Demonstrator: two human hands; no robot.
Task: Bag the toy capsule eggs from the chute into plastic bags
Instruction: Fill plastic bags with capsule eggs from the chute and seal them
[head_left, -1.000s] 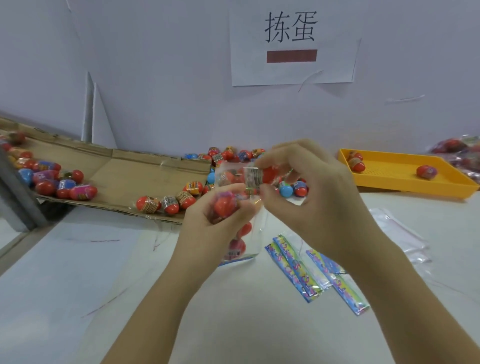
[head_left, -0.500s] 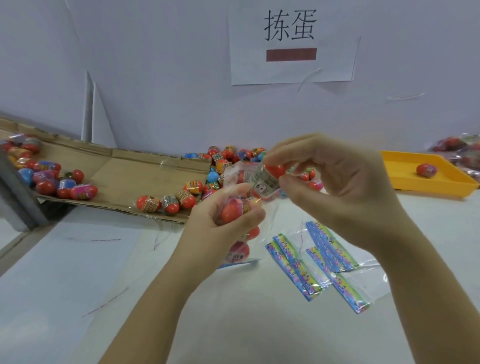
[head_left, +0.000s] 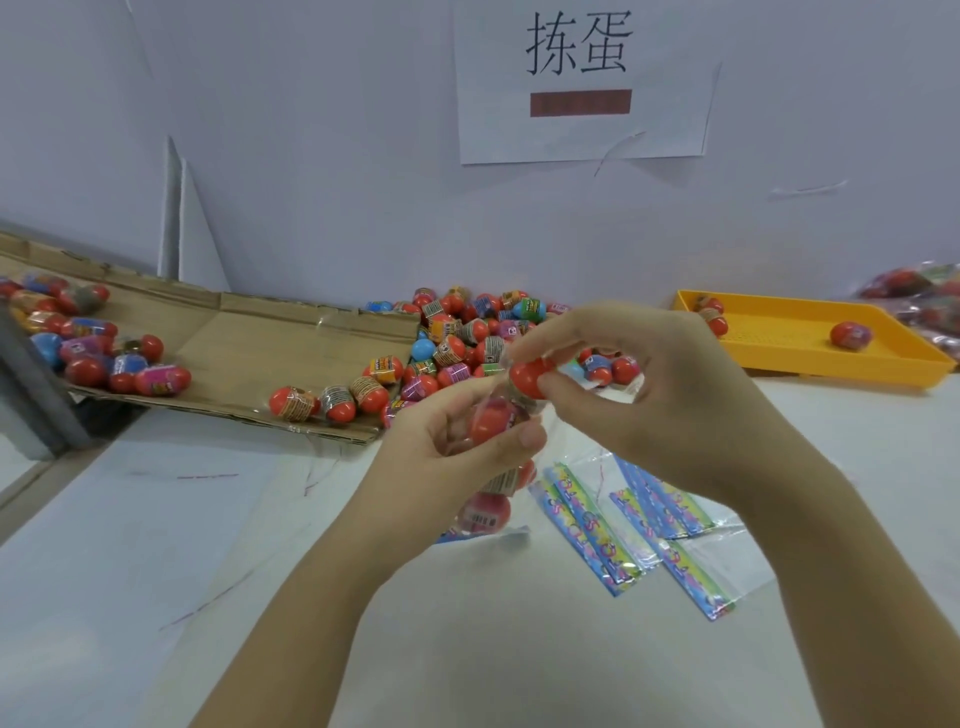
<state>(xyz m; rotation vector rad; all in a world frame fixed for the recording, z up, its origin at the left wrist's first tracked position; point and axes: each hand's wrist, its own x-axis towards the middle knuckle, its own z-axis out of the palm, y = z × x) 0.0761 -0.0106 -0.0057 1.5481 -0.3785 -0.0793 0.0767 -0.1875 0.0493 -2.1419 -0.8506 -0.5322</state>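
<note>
Two hands (head_left: 441, 441) (head_left: 675, 400), one tray (head_left: 784, 340), one sign (head_left: 582, 137)

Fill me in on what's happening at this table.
A person is bagging capsule eggs. The left hand grips a clear plastic bag with a few eggs inside, while the right hand pinches a red egg at its mouth. More eggs lie on the cardboard chute and in a pile by the wall. Spare bags lie flat on the table; a yellow tray on the right holds a few eggs.

Chute (head_left: 249, 338) left, tray (head_left: 795, 332) right (eggs (head_left: 457, 358) on both), bags (head_left: 639, 525) in front.
</note>
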